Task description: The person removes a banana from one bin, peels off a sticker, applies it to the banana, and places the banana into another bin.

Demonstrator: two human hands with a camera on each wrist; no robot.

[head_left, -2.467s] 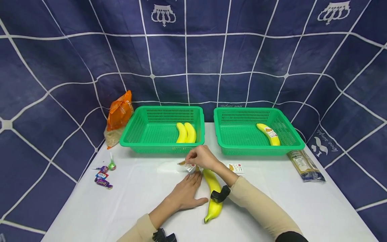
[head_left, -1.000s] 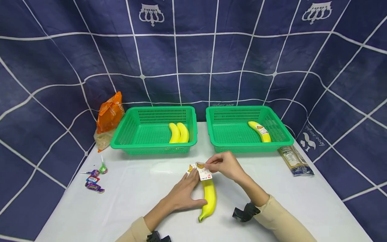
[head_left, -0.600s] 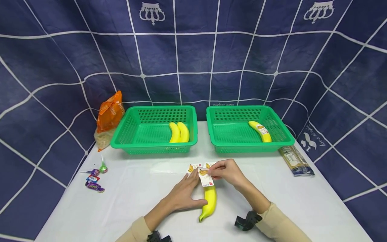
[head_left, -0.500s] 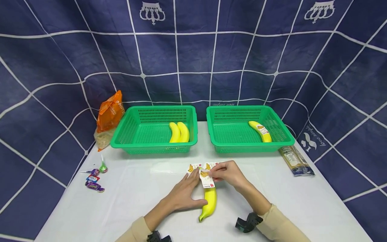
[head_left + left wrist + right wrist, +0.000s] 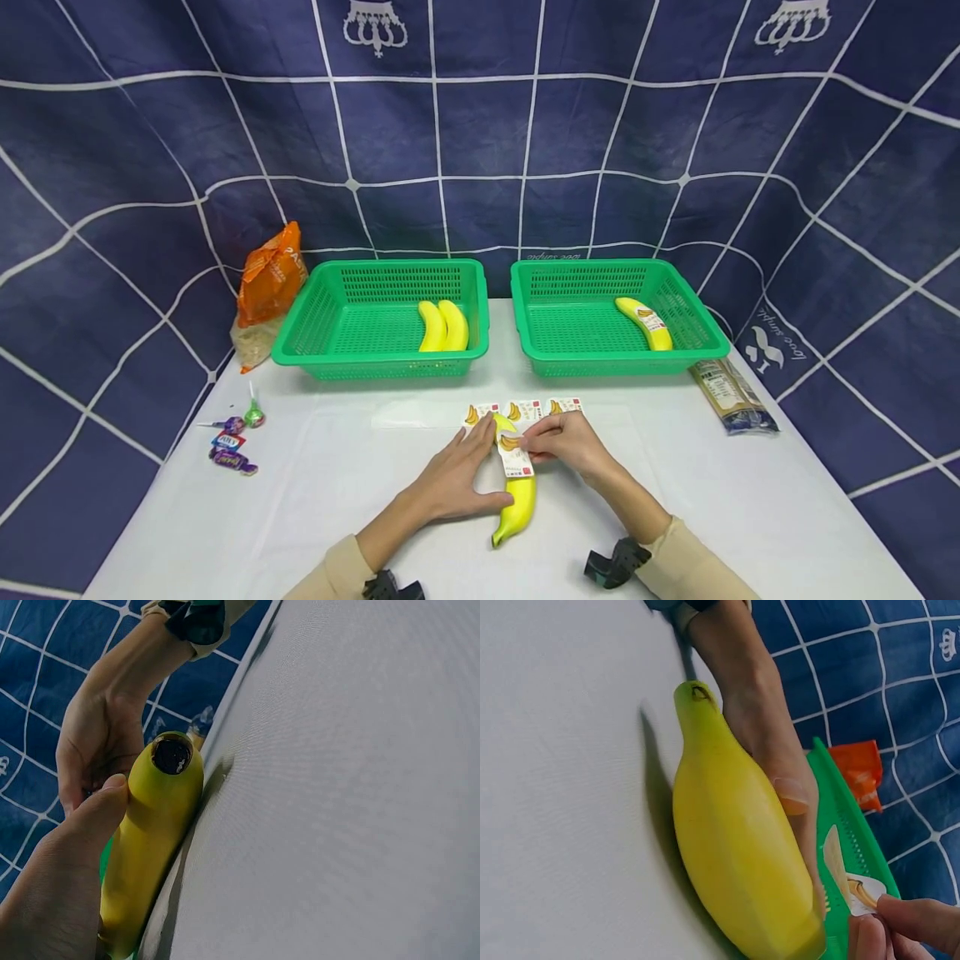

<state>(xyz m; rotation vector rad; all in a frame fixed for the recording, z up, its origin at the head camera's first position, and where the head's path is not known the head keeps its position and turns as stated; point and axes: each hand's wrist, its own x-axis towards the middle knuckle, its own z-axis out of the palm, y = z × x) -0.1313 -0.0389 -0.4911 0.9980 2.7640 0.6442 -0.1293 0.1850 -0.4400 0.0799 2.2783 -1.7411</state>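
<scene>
On the white worktop (image 5: 315,517), nearest the person, a curved yellow banana (image 5: 517,500) lies with its tip toward them. The left hand (image 5: 457,479) rests flat beside it, fingers straight, thumb pressed against its side. The right hand (image 5: 570,442) pinches a small white paper sticker printed with a banana picture (image 5: 514,454) in a closed grip, holding it over the fruit's upper half. Just beyond the hands lies a strip of matching stickers (image 5: 525,410). Left of that are a few wrapped candies (image 5: 234,437). Farther back stand two green plastic baskets: the left basket (image 5: 352,367) holds two bananas (image 5: 442,325), the right basket (image 5: 585,362) one labelled banana (image 5: 645,323). An orange bag (image 5: 268,279) leans against the backdrop.
</scene>
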